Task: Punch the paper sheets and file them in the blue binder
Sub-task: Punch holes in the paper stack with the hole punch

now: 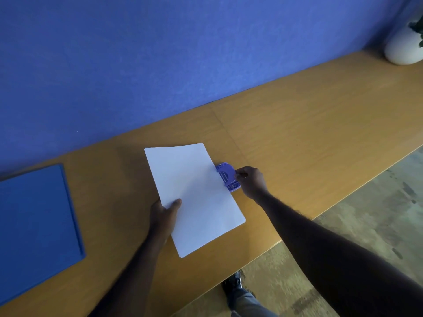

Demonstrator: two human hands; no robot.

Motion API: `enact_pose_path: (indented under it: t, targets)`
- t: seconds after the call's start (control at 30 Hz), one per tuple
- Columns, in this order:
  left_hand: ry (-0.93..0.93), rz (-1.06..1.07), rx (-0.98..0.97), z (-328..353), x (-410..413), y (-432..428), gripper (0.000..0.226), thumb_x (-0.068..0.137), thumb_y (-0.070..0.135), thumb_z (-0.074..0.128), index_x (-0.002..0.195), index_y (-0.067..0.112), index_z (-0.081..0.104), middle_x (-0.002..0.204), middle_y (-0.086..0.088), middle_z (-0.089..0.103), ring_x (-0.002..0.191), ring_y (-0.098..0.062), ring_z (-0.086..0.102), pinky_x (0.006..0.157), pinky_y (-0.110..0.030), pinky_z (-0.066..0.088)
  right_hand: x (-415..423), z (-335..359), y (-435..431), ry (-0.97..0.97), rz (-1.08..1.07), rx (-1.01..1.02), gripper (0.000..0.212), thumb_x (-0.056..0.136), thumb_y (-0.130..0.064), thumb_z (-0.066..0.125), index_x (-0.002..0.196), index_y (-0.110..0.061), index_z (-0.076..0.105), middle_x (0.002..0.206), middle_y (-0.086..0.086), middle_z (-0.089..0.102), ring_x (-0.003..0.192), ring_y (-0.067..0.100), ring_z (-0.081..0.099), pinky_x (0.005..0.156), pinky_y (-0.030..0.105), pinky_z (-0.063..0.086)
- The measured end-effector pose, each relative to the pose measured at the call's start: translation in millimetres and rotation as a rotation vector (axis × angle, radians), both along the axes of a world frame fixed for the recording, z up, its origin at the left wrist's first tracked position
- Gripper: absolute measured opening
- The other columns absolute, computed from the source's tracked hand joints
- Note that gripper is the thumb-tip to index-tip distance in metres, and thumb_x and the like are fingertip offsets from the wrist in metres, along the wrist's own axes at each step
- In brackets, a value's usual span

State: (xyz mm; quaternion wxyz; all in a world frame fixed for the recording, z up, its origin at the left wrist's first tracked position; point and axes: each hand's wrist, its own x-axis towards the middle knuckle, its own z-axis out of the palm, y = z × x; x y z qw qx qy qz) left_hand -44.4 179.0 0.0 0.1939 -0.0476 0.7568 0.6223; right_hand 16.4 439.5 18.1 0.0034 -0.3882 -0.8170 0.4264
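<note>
A stack of white paper sheets [194, 195] lies at a slant in the middle of the wooden table [309, 133]. My left hand [163, 216] grips the stack's left edge, thumb on top. A small purple hole punch [227, 177] sits against the stack's right edge, with the paper edge slid into it. My right hand [250, 181] holds the punch from the right side, fingers curled on it. The blue binder [37, 223] lies shut and flat at the table's left end, apart from both hands.
A blue wall [160, 53] runs along the table's far edge. A white pot with a plant [404, 44] stands at the far right corner. The table's near edge runs diagonally, with carpet floor [366, 225] and my shoe [232, 282] below it.
</note>
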Motion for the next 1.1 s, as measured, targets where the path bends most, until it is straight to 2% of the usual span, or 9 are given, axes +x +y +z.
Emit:
enact_pose_path:
  t: [0.07,0.17,0.27,0.4,0.57,0.73,0.83,0.97,1.1]
  targets:
    - [-0.007,-0.008,-0.016,-1,1,4,0.026,0.083,0.012,0.069,0.104,0.026,0.06,0.094,0.019,0.065,0.086,0.002,0.062,0.068,-0.017,0.047,0,-1,0,-0.003,-0.002,0.001,0.021,0.094,-0.016,0.056,0.108,-0.01,0.07,0.094,0.0,0.066,0.072,0.007,0.055,0.053,0.022,0.039]
    - [-0.026,0.001,-0.038,-5,2,11,0.026,0.083,0.014,0.069,0.104,0.025,0.059,0.092,0.021,0.063,0.084,0.003,0.06,0.065,-0.014,0.044,-1,-1,0,-0.01,0.002,0.004,0.021,0.094,-0.016,0.056,0.109,-0.01,0.07,0.096,0.0,0.065,0.077,0.01,0.055,0.052,0.02,0.037]
    - [-0.04,0.016,-0.055,-8,3,18,0.028,0.083,0.014,0.07,0.107,0.024,0.059,0.093,0.018,0.063,0.083,-0.003,0.06,0.067,-0.014,0.043,-1,-2,1,-0.014,-0.003,-0.008,0.021,0.094,-0.017,0.056,0.109,-0.01,0.07,0.097,0.001,0.066,0.078,0.011,0.056,0.052,0.021,0.038]
    - [-0.071,0.027,-0.067,-14,4,25,0.037,0.083,0.014,0.07,0.118,0.012,0.061,0.1,0.007,0.064,0.083,-0.007,0.059,0.07,-0.017,0.045,-2,-4,3,-0.018,-0.008,-0.022,0.021,0.093,-0.016,0.055,0.106,-0.011,0.07,0.095,0.0,0.066,0.074,0.009,0.055,0.053,0.023,0.041]
    - [-0.081,0.036,-0.073,-18,3,24,0.039,0.083,0.015,0.07,0.121,0.013,0.06,0.098,0.01,0.062,0.081,-0.001,0.058,0.068,-0.015,0.044,-5,-3,7,-0.048,0.014,-0.04,0.018,0.092,-0.016,0.055,0.103,-0.013,0.069,0.097,0.001,0.067,0.073,0.008,0.055,0.055,0.025,0.044]
    - [-0.091,0.041,-0.071,-20,4,21,0.035,0.084,0.017,0.07,0.117,0.016,0.06,0.096,0.011,0.064,0.088,-0.011,0.061,0.067,-0.014,0.045,-13,2,7,-0.082,0.054,-0.072,0.028,0.089,-0.018,0.056,0.115,-0.018,0.065,0.097,-0.001,0.065,0.073,0.007,0.056,0.052,0.024,0.043]
    - [-0.092,0.045,-0.09,-21,4,20,0.037,0.084,0.018,0.07,0.119,0.012,0.061,0.1,0.006,0.065,0.082,-0.007,0.06,0.069,-0.017,0.046,-16,2,4,-0.05,0.056,-0.054,0.029,0.09,-0.021,0.059,0.118,-0.016,0.066,0.096,0.001,0.066,0.074,0.012,0.059,0.054,0.025,0.044]
    - [-0.082,0.066,-0.095,-21,1,20,0.04,0.084,0.017,0.07,0.122,0.012,0.059,0.094,0.013,0.061,0.078,0.005,0.056,0.065,-0.012,0.044,-14,-1,4,-0.055,0.048,-0.094,0.029,0.092,-0.02,0.06,0.121,-0.017,0.065,0.1,0.004,0.068,0.085,0.019,0.066,0.062,0.03,0.052]
    - [-0.088,0.05,-0.09,-21,-2,22,0.04,0.083,0.015,0.07,0.122,0.011,0.06,0.099,0.009,0.063,0.079,0.002,0.057,0.066,-0.013,0.043,-12,-3,3,-0.048,0.043,-0.093,0.031,0.092,-0.02,0.06,0.123,-0.017,0.064,0.1,0.003,0.067,0.087,0.021,0.066,0.063,0.031,0.053]
